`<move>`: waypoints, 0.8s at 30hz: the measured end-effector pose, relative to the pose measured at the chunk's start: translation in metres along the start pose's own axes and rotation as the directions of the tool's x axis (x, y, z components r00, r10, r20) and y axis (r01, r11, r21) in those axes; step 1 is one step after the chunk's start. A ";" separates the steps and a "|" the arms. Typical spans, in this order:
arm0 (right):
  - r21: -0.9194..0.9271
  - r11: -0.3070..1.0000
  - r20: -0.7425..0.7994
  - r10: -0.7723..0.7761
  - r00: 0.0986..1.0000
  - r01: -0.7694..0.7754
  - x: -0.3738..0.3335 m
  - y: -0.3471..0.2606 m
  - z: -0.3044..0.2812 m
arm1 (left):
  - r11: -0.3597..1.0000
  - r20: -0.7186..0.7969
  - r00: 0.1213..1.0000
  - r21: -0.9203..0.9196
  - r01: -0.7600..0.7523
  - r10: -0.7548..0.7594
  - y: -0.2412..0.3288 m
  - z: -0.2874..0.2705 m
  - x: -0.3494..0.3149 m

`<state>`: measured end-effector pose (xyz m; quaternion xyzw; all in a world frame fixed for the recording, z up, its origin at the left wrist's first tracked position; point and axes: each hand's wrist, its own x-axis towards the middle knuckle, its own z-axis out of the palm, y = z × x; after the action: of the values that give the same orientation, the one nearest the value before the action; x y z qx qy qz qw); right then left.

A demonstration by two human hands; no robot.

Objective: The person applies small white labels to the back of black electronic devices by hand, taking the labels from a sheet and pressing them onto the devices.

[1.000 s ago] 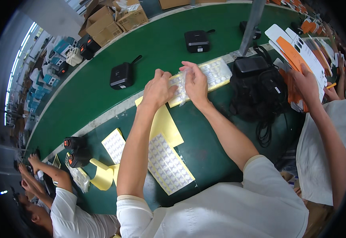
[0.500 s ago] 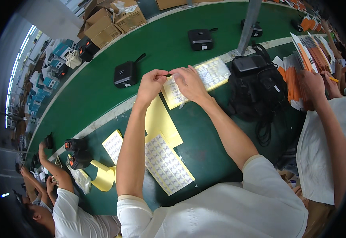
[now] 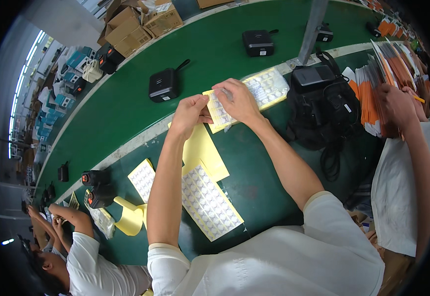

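A yellow-edged sticker sheet (image 3: 219,111) with rows of round labels lies under my hands at the table's far side. My left hand (image 3: 189,116) is closed at its left edge, the thumb and fingers pinching there. Bent over the top of the same sheet, my right hand (image 3: 239,102) has its fingers curled and pressed on it; the fingertips are partly hidden. Beyond the right hand lies a clear plastic bag (image 3: 270,88) over more label sheets. Nearer me, a plain yellow sheet (image 3: 207,153) and another sticker sheet (image 3: 210,204) lie beside my left forearm.
Black box-shaped devices (image 3: 163,85) stand on the green conveyor (image 3: 116,116). A black bag (image 3: 323,106) sits at right, by a metal post (image 3: 313,29). A co-worker's hand (image 3: 395,106) handles orange-and-white cards. At left are black devices (image 3: 99,196) and a curled yellow sheet (image 3: 128,217).
My hands have parted slightly; the left has shifted down to the sheet's left edge. The black devices on the conveyor have moved right. A co-worker's arm at left has drawn back.
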<state>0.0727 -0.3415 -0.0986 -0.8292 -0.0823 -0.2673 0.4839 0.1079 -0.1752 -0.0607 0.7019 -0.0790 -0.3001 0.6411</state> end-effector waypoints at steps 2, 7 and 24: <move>0.025 1.000 0.008 0.012 1.000 -0.012 0.001 -0.001 0.000 | 0.998 0.015 1.000 -0.057 -0.003 0.004 -0.003 0.000 -0.002; 0.047 0.998 0.009 0.047 0.999 -0.048 0.000 -0.003 -0.002 | 0.980 0.046 0.999 -0.198 -0.009 0.018 -0.006 0.002 -0.005; 0.062 0.996 0.000 0.062 0.998 -0.062 -0.001 -0.003 -0.004 | 0.980 -0.200 0.970 0.165 -0.107 0.140 -0.004 0.012 -0.006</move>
<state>0.0692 -0.3432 -0.0953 -0.8156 -0.0644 -0.2505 0.5176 0.0958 -0.1816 -0.0622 0.7706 -0.0772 -0.1766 0.6074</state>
